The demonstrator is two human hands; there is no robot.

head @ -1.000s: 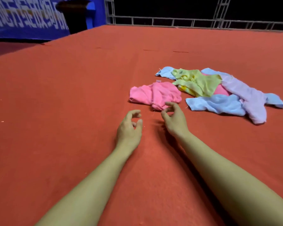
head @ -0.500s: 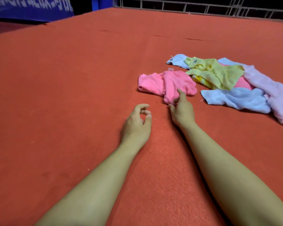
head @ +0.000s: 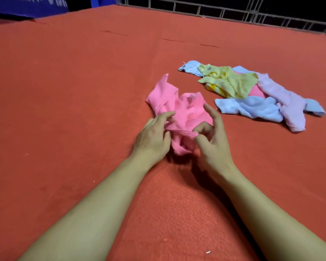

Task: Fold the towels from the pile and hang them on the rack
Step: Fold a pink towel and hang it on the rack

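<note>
A crumpled pink towel [head: 179, 108] lies on the red felt surface [head: 83, 91], its near edge lifted between my hands. My left hand [head: 152, 136] pinches that edge on the left, and my right hand [head: 211, 140] pinches it on the right with thumb and forefinger, the other fingers spread. Behind and to the right lies the pile of towels [head: 252, 93]: light blue, yellow, lilac and a second pink one partly hidden underneath. No rack is in view.
A metal railing [head: 233, 14] runs along the far edge of the surface. A blue banner [head: 26, 4] stands at the far left. Small seams mark the felt at the back.
My right hand took hold of the pink towel and drew it towards me. My left hand came in and gripped its edge too. The towel has partly opened out.
</note>
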